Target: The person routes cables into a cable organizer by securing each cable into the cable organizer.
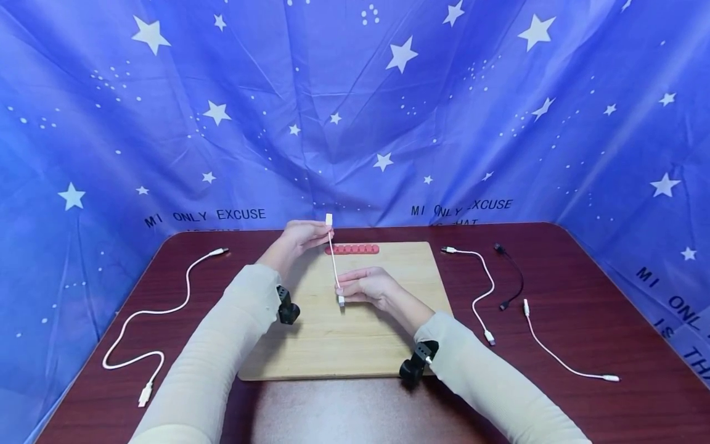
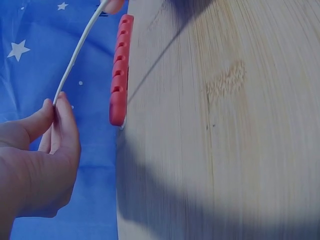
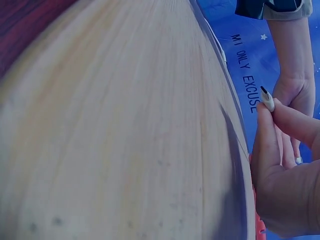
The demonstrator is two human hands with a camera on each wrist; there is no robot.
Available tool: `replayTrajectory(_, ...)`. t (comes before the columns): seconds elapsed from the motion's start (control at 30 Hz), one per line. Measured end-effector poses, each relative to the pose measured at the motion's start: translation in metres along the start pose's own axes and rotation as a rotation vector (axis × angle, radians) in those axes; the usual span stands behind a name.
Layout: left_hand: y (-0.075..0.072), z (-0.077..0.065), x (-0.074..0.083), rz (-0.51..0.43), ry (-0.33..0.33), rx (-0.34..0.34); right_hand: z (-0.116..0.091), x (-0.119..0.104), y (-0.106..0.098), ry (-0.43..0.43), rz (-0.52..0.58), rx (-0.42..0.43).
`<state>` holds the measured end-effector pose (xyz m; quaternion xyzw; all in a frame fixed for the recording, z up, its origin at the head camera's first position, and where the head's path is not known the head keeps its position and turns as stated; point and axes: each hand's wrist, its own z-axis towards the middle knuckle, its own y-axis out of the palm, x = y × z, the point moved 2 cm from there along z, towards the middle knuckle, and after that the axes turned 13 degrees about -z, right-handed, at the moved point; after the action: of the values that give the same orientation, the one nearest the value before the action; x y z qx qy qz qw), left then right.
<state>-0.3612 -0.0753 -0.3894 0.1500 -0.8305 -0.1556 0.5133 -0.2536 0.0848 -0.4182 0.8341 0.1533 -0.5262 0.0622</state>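
A short white USB cable [image 1: 333, 262] is stretched between the hands above the wooden board. My left hand [image 1: 304, 235] pinches its far end just below the white plug [image 1: 329, 219]. My right hand [image 1: 370, 287] pinches the near end, with the connector [image 3: 268, 100] poking out beyond thumb and finger. Behind the cable, a red cable organizer [image 1: 355, 249] with a row of notches lies along the board's far edge. In the left wrist view, the cable bows slightly beside the red organizer [image 2: 119, 75], apart from its slots.
The wooden board [image 1: 333, 348] sits on a dark red table [image 1: 83, 394]. A long white cable [image 1: 135, 314] lies left. To the right are a white cable [image 1: 490, 280], a short black cable [image 1: 520, 274] and another white cable [image 1: 549, 353]. A blue starry curtain [image 1: 310, 154] hangs behind.
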Motion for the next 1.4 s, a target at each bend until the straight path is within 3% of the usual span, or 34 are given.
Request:
replayTrajectory(0.2,0.001,0.003,0.000,0.008,-0.054,-0.008,-0.004,0.000,-0.001,-0.014,-0.009,0.019)
replayTrajectory(0.57,0.005,0.013,-0.005,0.018,-0.088,-0.030,-0.004,0.003,-0.007,-0.016,-0.010,0.052)
replayTrajectory(0.83,0.010,0.020,-0.005,0.038,-0.077,-0.049,-0.001,-0.003,-0.011,0.010,-0.020,0.073)
replayTrajectory(1.23,0.007,0.023,-0.002,0.060,-0.070,-0.047,0.003,-0.013,-0.013,0.042,-0.023,0.062)
replayTrajectory(1.4,0.004,0.026,-0.003,0.110,-0.053,-0.042,0.002,-0.013,-0.012,0.049,-0.022,0.075)
